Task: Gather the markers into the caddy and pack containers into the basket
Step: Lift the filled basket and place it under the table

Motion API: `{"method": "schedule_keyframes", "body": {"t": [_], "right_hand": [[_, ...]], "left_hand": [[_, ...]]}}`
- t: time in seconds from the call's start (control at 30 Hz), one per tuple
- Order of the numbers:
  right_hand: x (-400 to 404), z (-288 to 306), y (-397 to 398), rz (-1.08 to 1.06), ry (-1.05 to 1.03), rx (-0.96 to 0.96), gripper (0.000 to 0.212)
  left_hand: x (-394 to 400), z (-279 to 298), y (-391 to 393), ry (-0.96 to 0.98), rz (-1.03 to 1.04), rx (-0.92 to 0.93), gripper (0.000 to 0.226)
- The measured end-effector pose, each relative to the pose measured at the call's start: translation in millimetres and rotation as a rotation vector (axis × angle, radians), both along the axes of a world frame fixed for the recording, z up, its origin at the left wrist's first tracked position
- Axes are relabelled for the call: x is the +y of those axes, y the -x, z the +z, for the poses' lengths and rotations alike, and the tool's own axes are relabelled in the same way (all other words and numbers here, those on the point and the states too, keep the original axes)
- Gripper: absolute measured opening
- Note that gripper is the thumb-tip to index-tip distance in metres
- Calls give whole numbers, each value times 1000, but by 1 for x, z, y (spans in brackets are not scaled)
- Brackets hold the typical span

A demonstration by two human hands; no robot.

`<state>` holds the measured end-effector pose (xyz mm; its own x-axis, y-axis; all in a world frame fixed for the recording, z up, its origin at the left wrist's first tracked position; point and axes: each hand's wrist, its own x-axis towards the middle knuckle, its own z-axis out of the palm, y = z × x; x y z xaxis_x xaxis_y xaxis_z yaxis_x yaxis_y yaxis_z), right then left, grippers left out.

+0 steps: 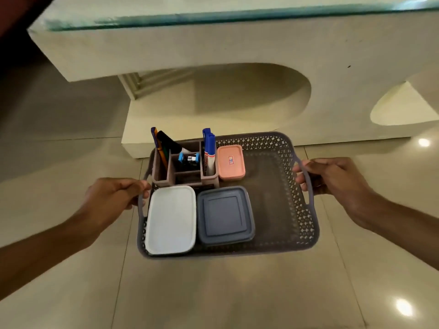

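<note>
A grey perforated basket (299,210) hangs in the air above the tiled floor. My left hand (111,198) grips its left handle and my right hand (332,176) grips its right handle. Inside, at the back left, stands a brown caddy (164,179) with blue markers (210,148), a black marker (168,141) and an orange pen (158,146) upright in its compartments. A pink container (231,162) sits beside the caddy. A white container (171,219) and a grey-blue container (225,214) lie side by side at the front left. The basket's right half holds nothing.
A cream table base (237,110) with curved cut-outs rises just beyond the basket, and its glass top (213,15) overhangs above. Glossy beige floor tiles (213,293) spread below and to both sides.
</note>
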<state>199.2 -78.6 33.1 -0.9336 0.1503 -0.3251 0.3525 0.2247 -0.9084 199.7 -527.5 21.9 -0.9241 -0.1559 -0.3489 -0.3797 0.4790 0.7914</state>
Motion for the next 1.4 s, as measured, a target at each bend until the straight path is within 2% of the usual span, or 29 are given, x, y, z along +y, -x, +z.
{"method": "schedule_keyframes", "body": {"t": [0.17, 0.33, 0.53, 0.8, 1.1, 1.4], "right_hand": [[-3, -42, 18, -26, -41, 73, 31], [-10, -52, 49, -102, 6, 93, 30], [-24, -43, 87, -143, 185, -28, 29], [-38, -49, 138, -209, 225, -9, 31], [-48, -77, 198, -282, 245, 152, 27], [-53, -87, 259, -265, 321, 182, 32]], "left_hand": [[2, -46, 35, 12, -7, 100, 20], [6, -69, 68, -49, 44, 163, 18], [16, -66, 114, -133, 120, 204, 24], [18, -62, 168, -179, 94, 284, 26], [16, -85, 222, -262, 243, 318, 26], [17, -103, 275, -443, 395, 356, 22]]}}
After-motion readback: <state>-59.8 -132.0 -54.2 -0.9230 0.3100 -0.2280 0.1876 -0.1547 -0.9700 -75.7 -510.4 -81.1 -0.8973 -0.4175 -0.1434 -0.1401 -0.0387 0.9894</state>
